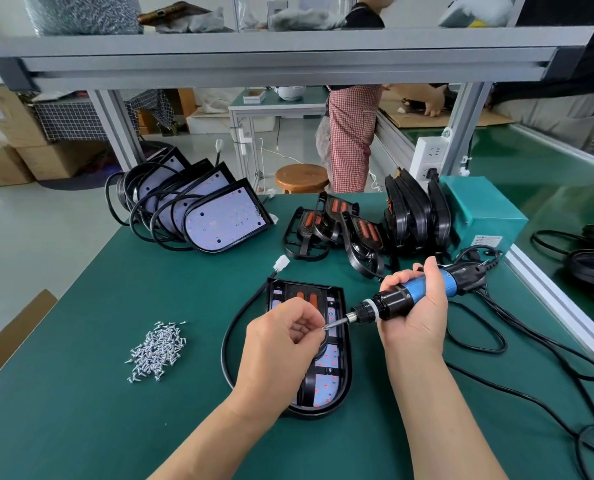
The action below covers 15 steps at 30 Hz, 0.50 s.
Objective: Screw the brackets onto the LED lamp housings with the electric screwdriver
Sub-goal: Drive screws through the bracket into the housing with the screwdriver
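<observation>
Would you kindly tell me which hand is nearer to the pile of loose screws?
Left. The left hand, pinching a screw over the lamp housing, is just right of the screw pile; the right hand is farther right, gripping the electric screwdriver.

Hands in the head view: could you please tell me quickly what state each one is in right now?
Left hand: closed, pinching a small screw.
Right hand: closed, gripping the electric screwdriver.
</observation>
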Motion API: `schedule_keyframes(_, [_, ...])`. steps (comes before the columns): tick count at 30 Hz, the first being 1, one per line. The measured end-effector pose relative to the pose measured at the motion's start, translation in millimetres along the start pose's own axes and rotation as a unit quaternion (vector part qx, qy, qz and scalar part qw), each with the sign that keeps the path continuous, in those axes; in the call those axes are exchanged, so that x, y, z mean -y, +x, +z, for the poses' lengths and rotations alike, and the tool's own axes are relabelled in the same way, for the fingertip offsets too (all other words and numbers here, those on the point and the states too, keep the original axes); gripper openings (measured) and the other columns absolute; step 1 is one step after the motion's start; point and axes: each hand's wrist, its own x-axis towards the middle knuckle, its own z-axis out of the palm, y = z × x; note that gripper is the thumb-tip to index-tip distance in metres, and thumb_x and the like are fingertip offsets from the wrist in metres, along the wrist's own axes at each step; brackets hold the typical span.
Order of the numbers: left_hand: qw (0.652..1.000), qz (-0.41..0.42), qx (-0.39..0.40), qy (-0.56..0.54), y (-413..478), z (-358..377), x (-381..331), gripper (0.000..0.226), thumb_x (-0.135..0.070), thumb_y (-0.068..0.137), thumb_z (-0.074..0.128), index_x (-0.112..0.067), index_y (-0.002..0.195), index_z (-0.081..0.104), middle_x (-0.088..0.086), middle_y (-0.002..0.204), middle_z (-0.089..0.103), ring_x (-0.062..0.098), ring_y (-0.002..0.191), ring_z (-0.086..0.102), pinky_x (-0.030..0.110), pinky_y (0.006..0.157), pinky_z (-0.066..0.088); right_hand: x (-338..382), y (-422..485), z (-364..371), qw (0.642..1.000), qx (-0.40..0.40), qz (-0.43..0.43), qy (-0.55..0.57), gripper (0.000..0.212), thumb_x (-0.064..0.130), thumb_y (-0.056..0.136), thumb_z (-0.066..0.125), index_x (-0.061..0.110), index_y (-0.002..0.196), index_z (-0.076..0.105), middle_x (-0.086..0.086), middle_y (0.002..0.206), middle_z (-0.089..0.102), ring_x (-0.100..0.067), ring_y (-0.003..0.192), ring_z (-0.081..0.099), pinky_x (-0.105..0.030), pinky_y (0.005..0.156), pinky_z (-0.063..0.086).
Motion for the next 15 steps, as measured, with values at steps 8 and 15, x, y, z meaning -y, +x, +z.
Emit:
schedule_keyframes(8, [0.994,0.066,-0.028,0.078,-4.2,6.6,5.5,0.03,0.003,0.081,0.07,-0.026,0.076,0.061,-0.007,0.074,0.061,0.012,0.064,0.054,0.018,0.06,0.047,-0.3,-0.8,0.4,1.0,-0.014,-0.01,-0.016,0.025,0.024,0.091,0.075,0.015,0.098,0.053,0.005,0.067,0.055,-0.007,0.055,0.054,-0.02,0.056,0.051])
schedule_keyframes(15, [0.965,0.179,-0.034,0.188,-6.0,7.6,3.6,0.04,0.005,0.083,0.065,-0.028,0.091,0.042,-0.006,0.074,0.055,0.019,0.067,0.049,0.033,0.061,0.045,-0.1,-0.1,0.5,0.999,-0.051,0.008,-0.015,0.023,0.022,0.092,0.074,0.013,0.093,0.052,0.004,0.07,0.053,-0.007,0.054,0.053,-0.019,0.054,0.05])
